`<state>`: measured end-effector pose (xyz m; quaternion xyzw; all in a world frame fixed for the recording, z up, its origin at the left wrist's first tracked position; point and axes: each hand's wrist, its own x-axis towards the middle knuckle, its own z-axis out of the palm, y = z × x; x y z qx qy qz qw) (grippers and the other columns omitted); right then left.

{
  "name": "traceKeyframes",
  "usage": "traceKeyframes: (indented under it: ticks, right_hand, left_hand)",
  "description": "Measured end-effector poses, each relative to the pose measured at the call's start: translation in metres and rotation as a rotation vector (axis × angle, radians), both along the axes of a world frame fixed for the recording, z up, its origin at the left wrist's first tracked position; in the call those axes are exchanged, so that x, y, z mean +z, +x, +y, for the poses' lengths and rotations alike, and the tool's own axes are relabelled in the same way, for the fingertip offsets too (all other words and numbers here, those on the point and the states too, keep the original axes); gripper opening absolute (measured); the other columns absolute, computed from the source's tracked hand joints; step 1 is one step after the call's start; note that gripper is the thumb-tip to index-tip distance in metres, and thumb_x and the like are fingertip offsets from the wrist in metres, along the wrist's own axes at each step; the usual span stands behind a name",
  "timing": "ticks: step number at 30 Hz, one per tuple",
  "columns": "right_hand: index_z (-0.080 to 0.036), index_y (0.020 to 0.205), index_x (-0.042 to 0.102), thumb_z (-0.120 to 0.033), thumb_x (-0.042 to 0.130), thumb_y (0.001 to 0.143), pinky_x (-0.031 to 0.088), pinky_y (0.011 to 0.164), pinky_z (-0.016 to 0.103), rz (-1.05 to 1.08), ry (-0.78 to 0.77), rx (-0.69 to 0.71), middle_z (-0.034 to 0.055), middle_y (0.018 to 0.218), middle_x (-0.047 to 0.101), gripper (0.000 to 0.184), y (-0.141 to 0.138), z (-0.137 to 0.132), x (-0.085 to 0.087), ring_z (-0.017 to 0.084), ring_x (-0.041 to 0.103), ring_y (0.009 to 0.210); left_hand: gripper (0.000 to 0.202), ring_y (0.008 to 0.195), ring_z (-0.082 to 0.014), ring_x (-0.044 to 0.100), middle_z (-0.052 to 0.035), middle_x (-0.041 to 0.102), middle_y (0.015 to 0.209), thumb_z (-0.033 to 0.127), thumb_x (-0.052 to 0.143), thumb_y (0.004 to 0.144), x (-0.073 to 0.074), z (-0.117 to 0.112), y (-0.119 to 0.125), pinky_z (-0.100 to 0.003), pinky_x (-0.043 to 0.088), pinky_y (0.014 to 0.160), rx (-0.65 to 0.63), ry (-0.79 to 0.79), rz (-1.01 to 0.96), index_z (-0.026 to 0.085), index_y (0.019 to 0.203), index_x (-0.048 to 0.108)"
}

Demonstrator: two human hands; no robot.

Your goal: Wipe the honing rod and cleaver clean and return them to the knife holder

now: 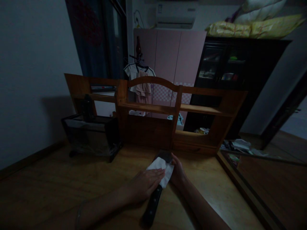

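A kitchen knife (pixel 153 206) lies at a slant low in the middle, its black riveted handle toward me and its broad dark blade pointing away. A white tissue (pixel 159 163) covers much of the blade. My left hand (pixel 146 183) presses the tissue onto the blade, fingers together, from the left side. My right hand (pixel 177 172) grips the blade's right edge near its far end, beside the tissue; part of its fingers is hidden behind the blade and tissue. Both hands are just above the wooden surface (pixel 115 188).
A wooden shelf unit (pixel 148 108) stands across the far edge of the surface. To the left is a dark box-shaped appliance (pixel 92 134) on feet. A raised wooden edge (pixel 242 188) runs along the right. Pink wardrobes (pixel 168 54) and a black cabinet (pixel 251 64) stand behind.
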<state>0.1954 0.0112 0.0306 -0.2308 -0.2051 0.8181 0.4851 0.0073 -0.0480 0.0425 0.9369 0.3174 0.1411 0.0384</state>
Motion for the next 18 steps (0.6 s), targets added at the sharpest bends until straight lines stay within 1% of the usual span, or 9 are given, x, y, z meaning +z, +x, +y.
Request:
traceKeyframes:
  ticks: [3,7,11,14,18]
  right_hand:
    - [-0.010,0.092,0.065,-0.040,0.049,0.089,0.047,0.081,0.034,0.046,-0.027,0.014,0.0096,0.087,0.067,0.034,0.000,0.002,-0.001,0.021,0.063,0.084]
    - [-0.009,0.097,0.064,-0.038,0.049,0.091,0.048,0.079,0.032,0.046,0.009,-0.014,0.0104,0.092,0.066,0.034,-0.001,0.004,-0.004,0.020,0.063,0.086]
    - [-0.009,0.100,0.063,-0.038,0.048,0.091,0.049,0.076,0.032,-0.016,0.011,-0.020,0.0113,0.094,0.066,0.035,-0.002,0.003,-0.003,0.020,0.064,0.084]
    - [-0.010,0.099,0.063,-0.037,0.048,0.091,0.049,0.077,0.032,-0.049,-0.010,-0.056,0.0100,0.092,0.066,0.032,-0.004,0.001,0.001,0.020,0.064,0.084]
    - [-0.009,0.101,0.063,-0.035,0.047,0.092,0.049,0.079,0.034,-0.068,-0.011,-0.078,0.0096,0.091,0.067,0.032,-0.005,-0.002,0.006,0.021,0.064,0.083]
  left_hand:
    - [0.048,0.136,-0.0086,0.027,0.0015,0.029,0.147,0.031,0.020,0.100,0.000,0.000,-0.002,-0.025,0.021,0.116,0.019,0.018,0.003,0.020,0.145,0.033]
    - [0.048,0.137,-0.0083,0.026,0.0009,0.029,0.147,0.029,0.021,0.100,-0.003,0.005,-0.006,-0.024,0.021,0.116,0.037,0.015,-0.034,0.019,0.145,0.034]
    - [0.047,0.136,-0.0102,0.028,-0.0002,0.029,0.147,0.030,0.022,0.100,-0.013,0.015,-0.013,-0.027,0.024,0.115,0.096,-0.007,-0.103,0.020,0.144,0.035]
    - [0.047,0.135,-0.0129,0.031,-0.0021,0.031,0.146,0.030,0.022,0.100,-0.021,0.023,-0.018,-0.031,0.028,0.113,0.134,-0.001,-0.132,0.020,0.145,0.035]
    - [0.048,0.134,-0.0130,0.032,-0.0034,0.031,0.146,0.029,0.021,0.100,-0.026,0.028,-0.021,-0.031,0.028,0.113,0.141,0.011,-0.129,0.018,0.144,0.037]
